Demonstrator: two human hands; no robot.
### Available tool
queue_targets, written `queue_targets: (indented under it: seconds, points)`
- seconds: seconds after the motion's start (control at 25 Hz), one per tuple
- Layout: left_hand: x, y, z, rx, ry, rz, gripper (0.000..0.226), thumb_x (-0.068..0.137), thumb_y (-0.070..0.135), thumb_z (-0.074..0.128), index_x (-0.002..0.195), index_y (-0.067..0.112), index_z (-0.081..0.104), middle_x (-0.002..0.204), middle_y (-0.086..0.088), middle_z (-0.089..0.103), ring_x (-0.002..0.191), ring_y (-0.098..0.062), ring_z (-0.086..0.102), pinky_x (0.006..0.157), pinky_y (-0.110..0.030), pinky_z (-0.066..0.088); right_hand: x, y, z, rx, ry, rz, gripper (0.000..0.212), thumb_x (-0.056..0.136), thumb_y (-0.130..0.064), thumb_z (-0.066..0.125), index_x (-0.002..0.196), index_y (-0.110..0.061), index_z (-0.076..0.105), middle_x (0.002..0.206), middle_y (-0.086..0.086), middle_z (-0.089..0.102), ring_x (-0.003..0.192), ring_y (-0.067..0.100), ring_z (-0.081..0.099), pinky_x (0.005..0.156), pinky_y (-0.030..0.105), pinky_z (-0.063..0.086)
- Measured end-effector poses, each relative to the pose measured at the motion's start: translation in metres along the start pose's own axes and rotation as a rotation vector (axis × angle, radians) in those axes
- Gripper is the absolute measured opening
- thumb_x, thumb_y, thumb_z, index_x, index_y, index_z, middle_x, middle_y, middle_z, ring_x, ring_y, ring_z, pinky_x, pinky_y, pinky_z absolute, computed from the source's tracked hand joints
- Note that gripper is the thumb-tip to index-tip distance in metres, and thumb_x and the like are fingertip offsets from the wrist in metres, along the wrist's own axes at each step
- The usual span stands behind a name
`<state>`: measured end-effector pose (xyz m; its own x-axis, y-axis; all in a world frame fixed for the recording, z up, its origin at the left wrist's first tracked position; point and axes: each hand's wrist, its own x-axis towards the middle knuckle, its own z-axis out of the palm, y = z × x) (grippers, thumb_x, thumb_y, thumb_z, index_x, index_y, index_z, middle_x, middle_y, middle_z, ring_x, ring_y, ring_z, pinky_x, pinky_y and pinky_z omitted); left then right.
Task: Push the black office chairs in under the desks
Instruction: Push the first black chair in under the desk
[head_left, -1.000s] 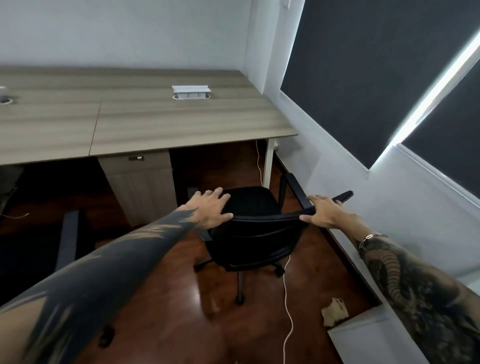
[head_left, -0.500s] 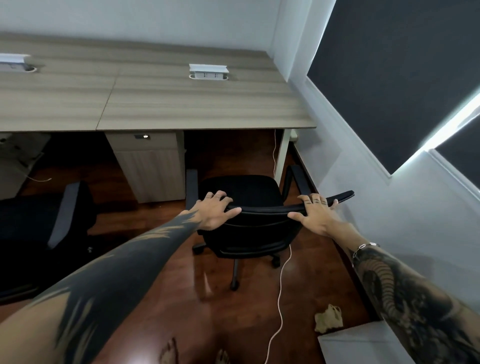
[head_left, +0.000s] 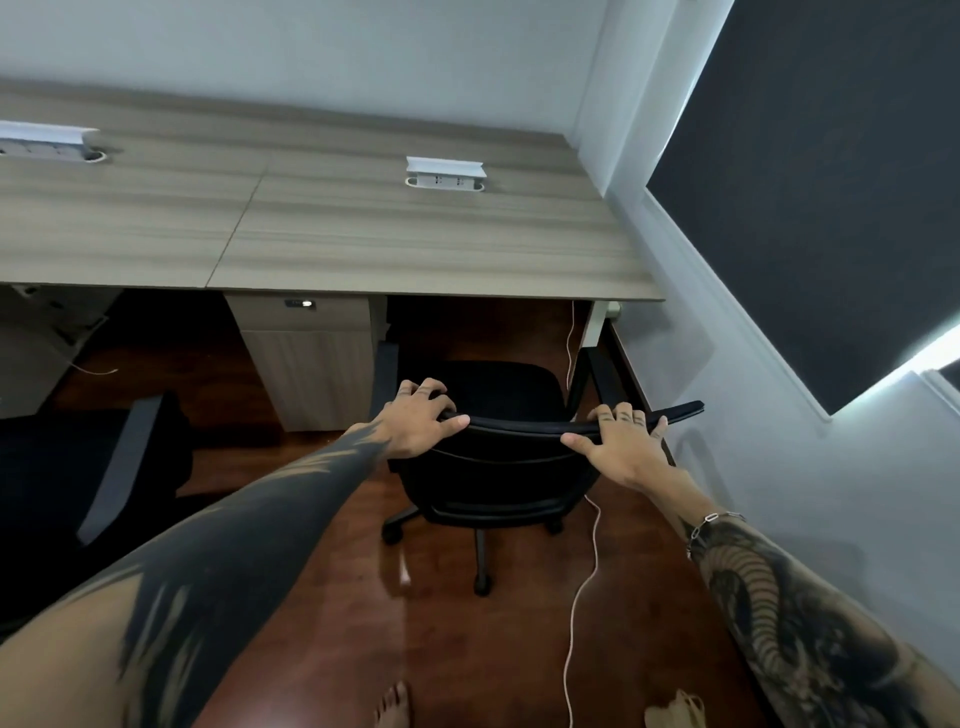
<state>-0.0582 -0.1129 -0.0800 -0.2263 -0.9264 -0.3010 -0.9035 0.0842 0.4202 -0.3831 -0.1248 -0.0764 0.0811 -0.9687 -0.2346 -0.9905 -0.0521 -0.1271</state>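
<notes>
A black office chair (head_left: 498, 467) on wheels stands in front of the right-hand wooden desk (head_left: 415, 244), its seat just short of the desk's front edge. My left hand (head_left: 421, 423) grips the left end of the backrest's top edge. My right hand (head_left: 621, 441) lies over the right end of that edge, fingers on top and thumb in front. A second black chair (head_left: 98, 462) stands at the left, out from under the left desk (head_left: 104, 218).
A drawer unit (head_left: 311, 358) sits under the desk left of the chair, and a white desk leg (head_left: 595, 325) is to its right. A white cable (head_left: 582, 597) runs across the wooden floor. The wall and a dark window blind (head_left: 810, 182) close off the right side.
The chair has rolled toward the desk with both hands on its backrest, and I have stepped closer. My right hand slid from the armrest end onto the backrest's top.
</notes>
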Motion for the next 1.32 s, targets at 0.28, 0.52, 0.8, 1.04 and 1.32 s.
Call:
queue_targets:
  seconds: [0.28,0.52,0.8,1.04,1.32]
  points:
    - [0.074,-0.032,-0.044,-0.028,0.009,0.028,0.056,0.092,0.065,0.037,0.122,0.024,0.060,0.149,0.005,0.030,0.132,-0.027,0.021,0.110,-0.051,0.032,0.084,-0.023,-0.019,0.009,0.027,0.003,0.088,0.067,-0.091,0.023,0.117,-0.025,0.049,0.129,0.007,0.044,0.129,0.034,0.035,0.111,0.069,0.003]
    - [0.138,-0.053,-0.070,-0.024,0.011,0.041,0.061,0.091,0.067,0.036,0.127,0.023,0.059,0.148,0.006,0.031,0.132,-0.028,0.021,0.112,-0.046,0.031,0.154,-0.032,-0.035,0.024,0.030,0.014,0.077,0.072,-0.086,0.032,0.115,-0.024,0.049,0.128,0.007,0.043,0.129,0.033,0.035,0.112,0.068,0.002]
    - [0.217,-0.065,-0.104,-0.028,0.076,0.010,0.058,0.092,0.064,0.038,0.128,0.024,0.059,0.147,0.002,0.035,0.130,-0.032,0.024,0.113,-0.043,0.027,0.253,-0.037,-0.059,0.043,0.012,-0.007,0.081,0.070,-0.086,0.034,0.121,-0.024,0.048,0.132,0.008,0.043,0.131,0.033,0.033,0.113,0.067,0.002]
    - [0.276,-0.072,-0.133,-0.068,0.137,-0.026,0.050,0.094,0.058,0.044,0.127,0.025,0.060,0.149,0.002,0.034,0.132,-0.032,0.024,0.112,-0.043,0.027,0.331,-0.044,-0.081,0.049,-0.022,-0.024,0.087,0.071,-0.086,0.035,0.128,-0.021,0.047,0.141,0.011,0.040,0.139,0.034,0.026,0.112,0.065,-0.005]
    - [0.320,-0.075,-0.155,-0.063,0.188,-0.065,0.048,0.095,0.053,0.046,0.129,0.022,0.059,0.152,0.000,0.033,0.136,-0.035,0.024,0.113,-0.044,0.023,0.386,-0.048,-0.093,0.037,-0.004,-0.062,0.095,0.068,-0.089,0.029,0.130,-0.019,0.047,0.139,0.010,0.042,0.138,0.033,0.027,0.112,0.067,-0.003]
